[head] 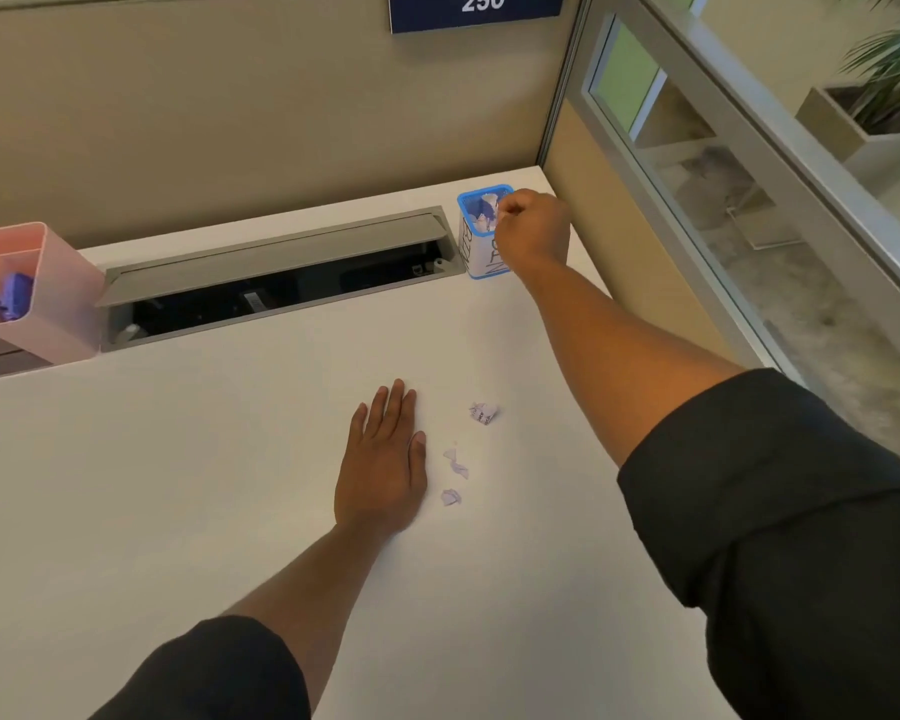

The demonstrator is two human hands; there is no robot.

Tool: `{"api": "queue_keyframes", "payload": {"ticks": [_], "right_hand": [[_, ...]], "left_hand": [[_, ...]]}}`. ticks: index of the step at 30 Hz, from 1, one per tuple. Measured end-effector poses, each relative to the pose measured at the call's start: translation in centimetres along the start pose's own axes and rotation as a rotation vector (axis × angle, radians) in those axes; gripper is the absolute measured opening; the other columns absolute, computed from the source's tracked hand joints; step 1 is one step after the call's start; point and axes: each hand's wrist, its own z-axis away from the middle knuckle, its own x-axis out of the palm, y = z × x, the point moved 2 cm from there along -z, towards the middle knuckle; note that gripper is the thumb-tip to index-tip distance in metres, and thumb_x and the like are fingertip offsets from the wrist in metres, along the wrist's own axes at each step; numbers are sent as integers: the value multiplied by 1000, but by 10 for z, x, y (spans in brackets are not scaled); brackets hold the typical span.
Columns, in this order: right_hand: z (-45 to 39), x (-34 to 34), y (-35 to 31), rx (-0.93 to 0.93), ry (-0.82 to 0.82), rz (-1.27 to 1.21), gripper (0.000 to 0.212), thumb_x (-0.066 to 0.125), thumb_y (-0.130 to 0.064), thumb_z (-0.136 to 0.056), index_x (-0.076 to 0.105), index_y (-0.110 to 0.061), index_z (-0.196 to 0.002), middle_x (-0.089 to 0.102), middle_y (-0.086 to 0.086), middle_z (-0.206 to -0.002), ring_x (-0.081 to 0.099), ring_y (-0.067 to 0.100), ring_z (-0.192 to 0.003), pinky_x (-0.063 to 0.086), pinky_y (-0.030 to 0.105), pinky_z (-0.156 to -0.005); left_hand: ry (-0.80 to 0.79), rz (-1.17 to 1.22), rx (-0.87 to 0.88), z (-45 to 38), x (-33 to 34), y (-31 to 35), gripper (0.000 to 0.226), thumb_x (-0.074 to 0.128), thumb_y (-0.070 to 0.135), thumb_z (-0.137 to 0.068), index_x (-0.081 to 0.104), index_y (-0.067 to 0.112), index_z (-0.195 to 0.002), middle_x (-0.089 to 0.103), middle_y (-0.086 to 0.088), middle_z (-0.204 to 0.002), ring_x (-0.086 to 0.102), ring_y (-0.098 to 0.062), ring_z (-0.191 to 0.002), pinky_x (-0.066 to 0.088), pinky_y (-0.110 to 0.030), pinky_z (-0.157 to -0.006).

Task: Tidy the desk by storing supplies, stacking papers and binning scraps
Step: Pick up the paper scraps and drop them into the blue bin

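Observation:
A small blue-rimmed bin (471,236) labelled "BIN" stands at the desk's far right corner, with crumpled paper inside. My right hand (533,231) hovers at its rim with fingers curled; whether it pinches a scrap I cannot tell. My left hand (383,459) lies flat, palm down, on the white desk (178,485). Just right of it lie three paper scraps: a crumpled one (483,412), a thin torn one (457,462) and a small one (450,497).
A pink desk organiser (63,298) stands at the far left, holding a blue item (14,298). An open cable tray (281,283) with a raised grey flap runs along the desk's back edge. Beige partition walls close off the back and right.

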Motion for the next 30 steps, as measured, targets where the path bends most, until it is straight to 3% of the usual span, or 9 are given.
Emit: {"api": "queue_keyframes", "payload": {"ticks": [3,7,12,14,19,23,28,30], "right_hand": [[-15,1,-5,-29,-26,103,9,58,-14,-88,67,-16,-86,67,8,-109,69,27,-91,52,26,-64],[-28,5,-11,-70,-90,285,17,63,-18,-88,70,-7,-100,66,13,-113,69,30,-91,59,39,-80],[-33,10,-12,-74,-192,390,30,64,-20,-89,64,-10,-117,64,9,-121,66,27,-101,55,29,-81],[-34,11,-11,-99,-219,408,30,61,-15,-90,64,-9,-120,63,10,-124,65,29,-104,56,33,-84],[-31,6,-10,-119,-111,290,22,57,-16,-90,69,-6,-106,66,14,-113,66,28,-84,56,32,-71],[-17,0,-7,-188,-15,160,22,52,-13,-90,70,0,-95,65,14,-104,67,27,-88,57,36,-67],[27,3,13,-328,-85,129,19,55,-8,-90,73,-4,-86,67,15,-100,63,23,-89,52,21,-66],[47,6,27,-335,-152,137,17,57,-5,-88,74,-3,-86,67,15,-95,63,24,-88,51,25,-72]], "left_hand": [[4,3,2,-1,1,0,57,16,36,-105,10,20,-160,3,6,-168,-4,-10,-154,2,-37,-126],[3,1,1,-1,0,0,57,16,35,-105,11,20,-160,2,6,-168,-4,-10,-154,4,-38,-126],[-1,4,-1,0,0,1,57,17,35,-105,11,20,-160,2,6,-168,-6,-9,-154,3,-38,-126],[4,6,0,-1,-1,0,57,17,35,-105,12,20,-160,3,6,-168,-4,-9,-154,3,-38,-126],[7,11,-2,-1,0,1,57,18,34,-105,13,20,-160,4,6,-168,-3,-9,-154,4,-38,-126],[-1,-7,-3,-1,-1,1,58,16,35,-105,13,19,-160,4,5,-168,-3,-10,-155,2,-36,-126],[-7,-20,-7,-1,0,1,58,14,36,-105,10,19,-160,2,5,-168,-5,-10,-154,3,-37,-126],[-8,-27,-9,-1,0,1,58,12,37,-105,9,20,-161,1,6,-168,-6,-10,-154,2,-37,-126]]}}
